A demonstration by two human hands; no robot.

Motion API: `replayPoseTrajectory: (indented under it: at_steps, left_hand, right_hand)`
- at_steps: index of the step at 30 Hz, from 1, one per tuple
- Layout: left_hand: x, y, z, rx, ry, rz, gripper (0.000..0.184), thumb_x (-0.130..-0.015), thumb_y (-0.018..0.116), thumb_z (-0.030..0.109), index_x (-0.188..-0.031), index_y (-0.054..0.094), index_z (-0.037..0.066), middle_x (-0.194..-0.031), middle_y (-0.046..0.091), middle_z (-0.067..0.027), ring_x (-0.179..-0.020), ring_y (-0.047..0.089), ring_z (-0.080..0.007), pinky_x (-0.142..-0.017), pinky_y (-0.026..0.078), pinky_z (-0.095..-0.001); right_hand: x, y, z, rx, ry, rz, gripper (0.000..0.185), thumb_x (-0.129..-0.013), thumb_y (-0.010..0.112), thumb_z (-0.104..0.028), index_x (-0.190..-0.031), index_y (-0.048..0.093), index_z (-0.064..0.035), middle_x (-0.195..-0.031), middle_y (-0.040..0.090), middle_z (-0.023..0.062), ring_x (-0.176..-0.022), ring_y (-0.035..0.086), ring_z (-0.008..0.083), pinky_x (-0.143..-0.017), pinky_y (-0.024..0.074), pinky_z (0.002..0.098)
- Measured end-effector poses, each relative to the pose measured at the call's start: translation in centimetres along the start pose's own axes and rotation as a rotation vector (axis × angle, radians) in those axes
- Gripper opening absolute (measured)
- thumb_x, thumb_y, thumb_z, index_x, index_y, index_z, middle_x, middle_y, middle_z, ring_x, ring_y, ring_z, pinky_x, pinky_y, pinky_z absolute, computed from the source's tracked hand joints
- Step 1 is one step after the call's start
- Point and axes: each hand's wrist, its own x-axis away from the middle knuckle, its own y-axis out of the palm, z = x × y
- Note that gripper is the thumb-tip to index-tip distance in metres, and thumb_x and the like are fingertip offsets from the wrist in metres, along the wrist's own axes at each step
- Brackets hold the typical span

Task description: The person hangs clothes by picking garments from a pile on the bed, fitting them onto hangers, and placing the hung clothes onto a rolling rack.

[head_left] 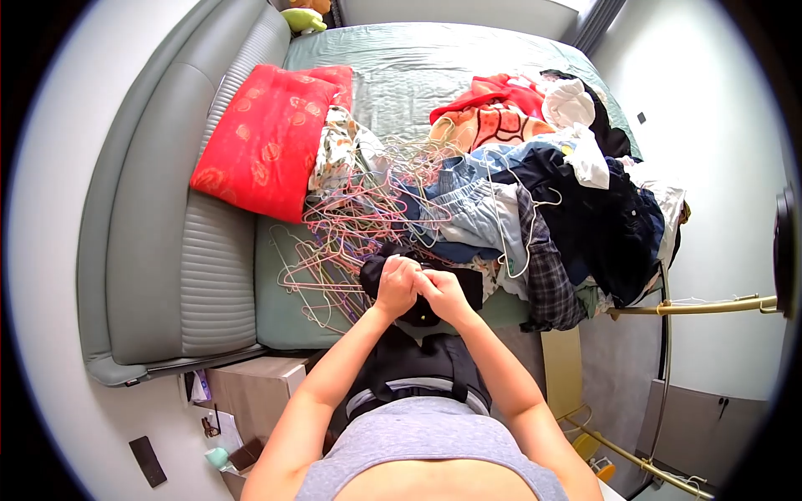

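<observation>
Both hands meet in front of my body, over a black cloth item (464,284) at the bed's near edge. My left hand (398,282) is closed, its fingers curled against the other hand. My right hand (440,292) is closed too, touching the left one. Black fabric shows beside and below them, but what is pinched between the fingers is too small to make out. Just beyond the hands lies a tangled heap of pink, white and green hangers (359,217). To its right is a pile of clothes, with light blue shorts (472,213) nearest the hangers.
A red patterned pillow (266,142) leans by the grey headboard (146,209). Dark clothes (597,221) and a white hanger (506,230) lie on the right of the bed (393,75). A gold rail (710,307) stands at right, a bedside cabinet (251,392) at lower left.
</observation>
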Motion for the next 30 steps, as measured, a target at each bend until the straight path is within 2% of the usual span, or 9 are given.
replayPoseTrajectory:
  at_steps: [2,3,12,14,16,18,21,23,30]
  left_hand:
    - [-0.3,0.3,0.0,-0.033,0.062,0.028,0.01,-0.075,0.056,0.007,-0.082,0.048,0.007,-0.083,0.054,-0.0068,-0.084,0.053,-0.0287,-0.084,0.04,-0.0403]
    - [-0.5,0.5,-0.3,-0.028,0.087,0.023,0.011,-0.074,0.056,0.007,-0.081,0.048,0.008,-0.083,0.054,-0.0066,-0.084,0.053,-0.0282,-0.084,0.04,-0.0403]
    - [-1.2,1.0,-1.0,-0.032,0.114,-0.03,0.011,-0.075,0.057,0.01,-0.082,0.049,0.008,-0.084,0.056,-0.005,-0.082,0.054,-0.0262,-0.079,0.041,-0.0369]
    - [-1.4,0.8,-0.6,-0.055,0.042,-0.017,0.022,-0.072,0.066,0.017,-0.086,0.052,0.008,-0.088,0.055,-0.0067,-0.083,0.055,-0.027,-0.077,0.042,-0.0373]
    - [-1.9,0.0,0.6,-0.029,-0.054,0.027,0.03,-0.069,0.072,0.021,-0.088,0.051,0.009,-0.089,0.054,-0.008,-0.083,0.054,-0.0272,-0.076,0.042,-0.038]
    - [-1.9,0.0,1.0,0.001,-0.091,0.175,0.035,-0.063,0.076,0.012,-0.086,0.05,0.007,-0.084,0.051,-0.0089,-0.078,0.053,-0.0294,-0.07,0.043,-0.0388]
    - [-1.3,-0.6,0.3,0.043,-0.074,0.222,0.033,-0.055,0.07,-0.005,-0.076,0.046,0.006,-0.073,0.049,-0.0108,-0.07,0.052,-0.0312,-0.063,0.044,-0.0362]
    - [-1.3,-0.9,0.1,0.047,-0.035,0.289,0.032,-0.053,0.067,-0.007,-0.073,0.046,0.006,-0.071,0.048,-0.0103,-0.069,0.052,-0.0303,-0.062,0.043,-0.0357]
    - [-2.0,-1.9,0.1,0.021,0.061,0.357,0.03,-0.051,0.063,-0.01,-0.072,0.049,0.006,-0.075,0.049,-0.0094,-0.067,0.052,-0.0279,-0.058,0.044,-0.0343]
  right_hand:
    - [0.9,-0.3,-0.1,-0.216,0.04,0.0,0.032,-0.092,0.051,-0.02,-0.065,0.053,-0.0027,-0.054,0.044,-0.0028,-0.051,0.038,0.0046,-0.047,0.0316,0.0224]
    - [1.4,-0.6,-1.1,-0.258,0.058,0.007,0.035,-0.093,0.05,-0.02,-0.061,0.048,-0.007,-0.056,0.041,-0.0072,-0.049,0.033,0.002,-0.045,0.0259,0.0203]
    - [3.8,-1.8,-1.4,-0.482,0.268,0.063,0.034,-0.092,0.051,-0.019,-0.061,0.05,-0.0067,-0.055,0.042,-0.0068,-0.051,0.035,0.0016,-0.046,0.0271,0.0198]
    - [3.3,-3.2,-1.9,-0.52,0.339,0.229,0.034,-0.092,0.052,-0.019,-0.06,0.049,-0.0077,-0.054,0.042,-0.0071,-0.046,0.033,0.0014,-0.042,0.0236,0.0192]
    - [3.2,-4.9,-1.4,-0.575,0.314,0.256,0.034,-0.092,0.053,-0.019,-0.059,0.048,-0.0086,-0.054,0.041,-0.0074,-0.044,0.031,0.0013,-0.041,0.0218,0.0195]
    - [3.6,-5.5,-0.7,-0.533,0.231,0.254,0.034,-0.091,0.053,-0.017,-0.059,0.048,-0.0068,-0.053,0.041,-0.0066,-0.045,0.031,0.0018,-0.042,0.0225,0.0204]
    - [4.2,-6.0,0.2,-0.196,-0.003,0.236,0.033,-0.087,0.057,-0.013,-0.058,0.047,-0.0022,-0.051,0.039,-0.0029,-0.046,0.031,0.004,-0.042,0.0248,0.0236]
    - [4.7,-6.5,-0.1,-0.01,-0.082,0.176,0.032,-0.085,0.059,-0.011,-0.058,0.046,-0.0003,-0.049,0.038,-0.0005,-0.046,0.032,0.0051,-0.042,0.0257,0.0253]
    - [5.6,-6.0,1.1,0.017,-0.107,0.089,0.032,-0.083,0.061,-0.01,-0.058,0.044,0.0006,-0.049,0.032,0.0026,-0.045,0.03,0.006,-0.041,0.0254,0.0263]
